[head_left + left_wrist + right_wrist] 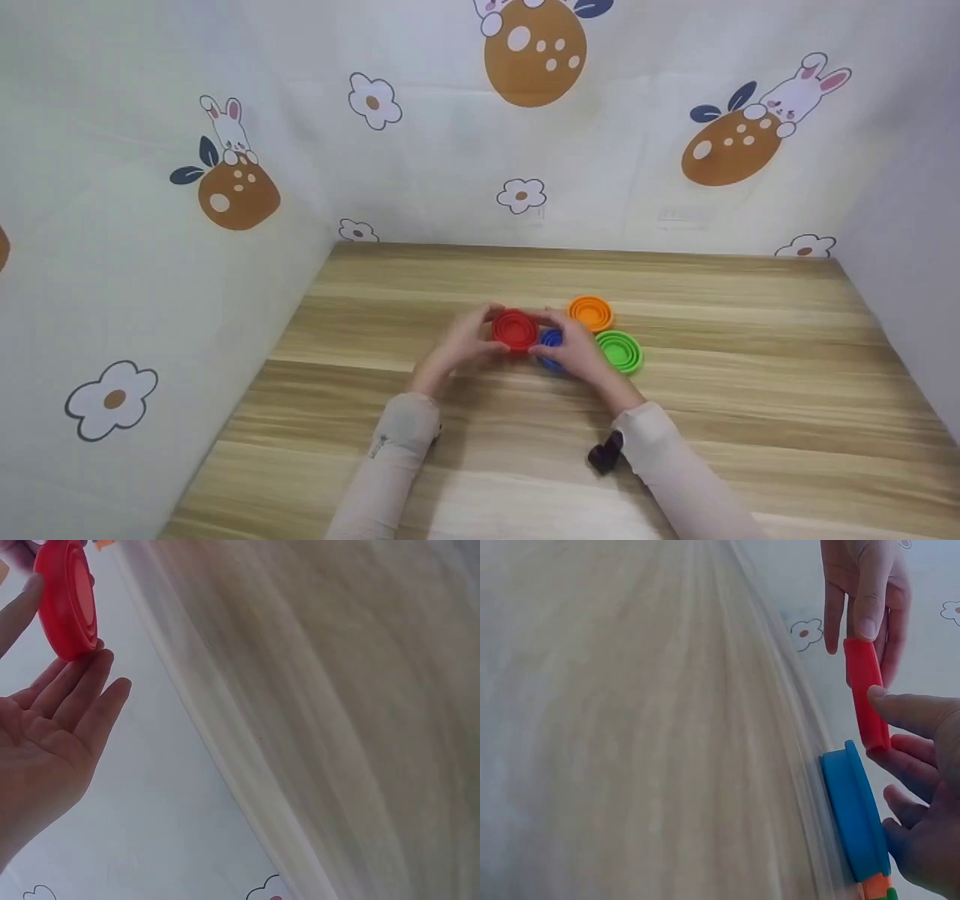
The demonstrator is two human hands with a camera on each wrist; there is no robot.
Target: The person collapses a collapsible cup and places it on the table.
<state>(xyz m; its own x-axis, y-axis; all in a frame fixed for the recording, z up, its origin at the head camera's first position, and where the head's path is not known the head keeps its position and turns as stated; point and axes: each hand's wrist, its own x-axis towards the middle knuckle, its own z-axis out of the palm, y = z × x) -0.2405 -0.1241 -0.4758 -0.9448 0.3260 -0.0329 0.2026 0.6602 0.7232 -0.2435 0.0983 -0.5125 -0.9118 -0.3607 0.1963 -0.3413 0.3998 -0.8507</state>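
A red collapsible cup [515, 331], pressed flat into concentric rings, is held between both hands above the wooden table. My left hand [465, 343] pinches its left side with thumb and fingers. On the opposite side, my right hand [579, 351] grips the rim, thumb on one face and fingers beneath in the right wrist view. A blue collapsible cup [851, 814] sits on the table under the right hand, which partly covers it in the head view. Just beyond lie a flattened orange cup [590, 313] and a flattened green cup [619, 352].
The wood-grain table [360, 315] meets a pale patterned cloth [435, 150] at the back and sides. A small black device [604, 454] is attached at the right wrist, close to the sleeve.
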